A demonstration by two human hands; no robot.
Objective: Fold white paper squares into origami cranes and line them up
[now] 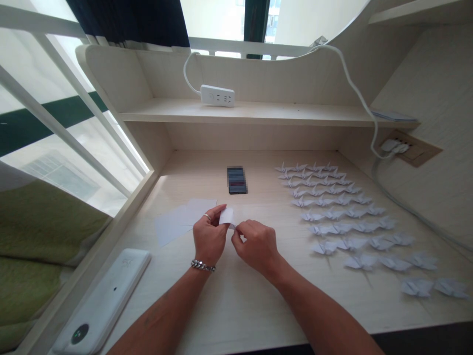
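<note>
A small piece of white paper (226, 216), partly curled over, is held between my two hands above the desk. My left hand (210, 237), with a ring and a chain bracelet, grips its left side between thumb and fingers. At the paper's lower right corner, my right hand (257, 245) pinches the edge with thumb and forefinger. Flat white paper sheets (173, 223) lie on the desk just left of my left hand. To the right stand rows of folded white paper cranes (332, 200), several to a row.
A dark blurred object (237, 179) lies beyond my hands. On the near left rests a long white device (105, 301). A white power strip (218, 95) sits on the shelf (266, 111), its cord running to a wall socket (414, 148). White rails border the left side.
</note>
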